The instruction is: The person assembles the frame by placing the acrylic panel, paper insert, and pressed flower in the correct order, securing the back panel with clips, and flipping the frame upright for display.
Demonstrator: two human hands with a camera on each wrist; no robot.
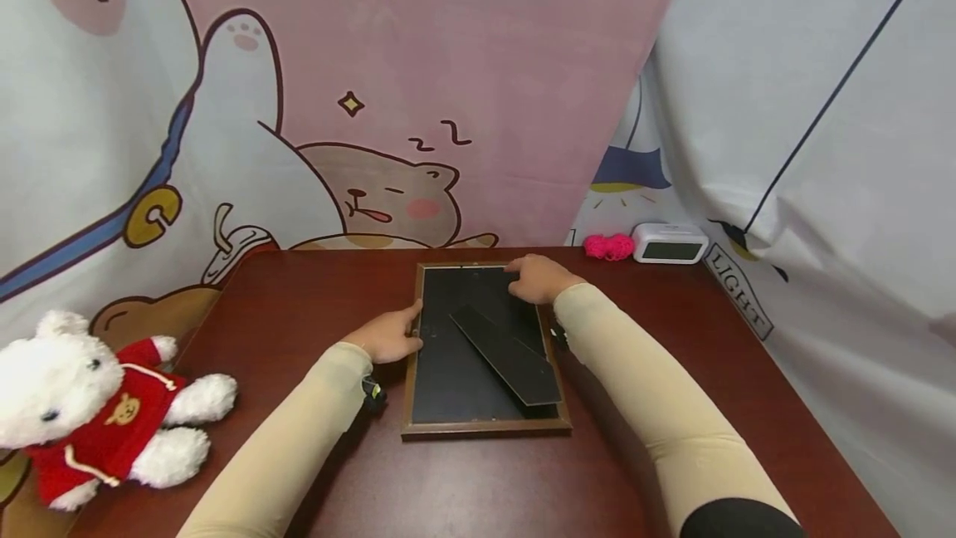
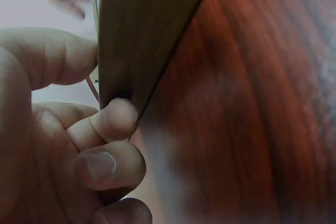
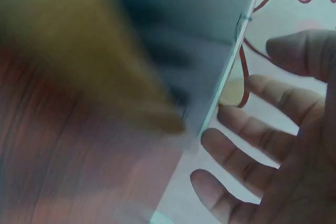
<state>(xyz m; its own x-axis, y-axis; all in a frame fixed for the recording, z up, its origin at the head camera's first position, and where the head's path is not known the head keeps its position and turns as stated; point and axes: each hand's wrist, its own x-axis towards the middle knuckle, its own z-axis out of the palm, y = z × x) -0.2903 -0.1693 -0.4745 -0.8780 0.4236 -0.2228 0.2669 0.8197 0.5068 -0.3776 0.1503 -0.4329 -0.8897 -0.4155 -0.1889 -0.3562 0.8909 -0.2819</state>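
A picture frame (image 1: 485, 427) with a wooden border lies back side up on the table. Its black backing board (image 1: 448, 380) faces upward, and a black easel stand (image 1: 515, 359) slants across it, partly raised. At the left border, my left hand (image 1: 388, 336) holds the frame's edge; in the left wrist view the lower fingers (image 2: 107, 166) are curled beside the wooden side (image 2: 142, 30). Over the upper right corner is my right hand (image 1: 543, 278), its fingers spread and loosely bent in the right wrist view. Whether its fingertips touch the frame I cannot tell.
A white plush bear (image 1: 60, 388) in a red hoodie lies at the left edge of the dark red wooden table (image 1: 463, 488). Pink yarn (image 1: 608, 246) and a white digital clock (image 1: 670, 244) stand at the back right. A printed cloth (image 1: 485, 65) hangs behind.
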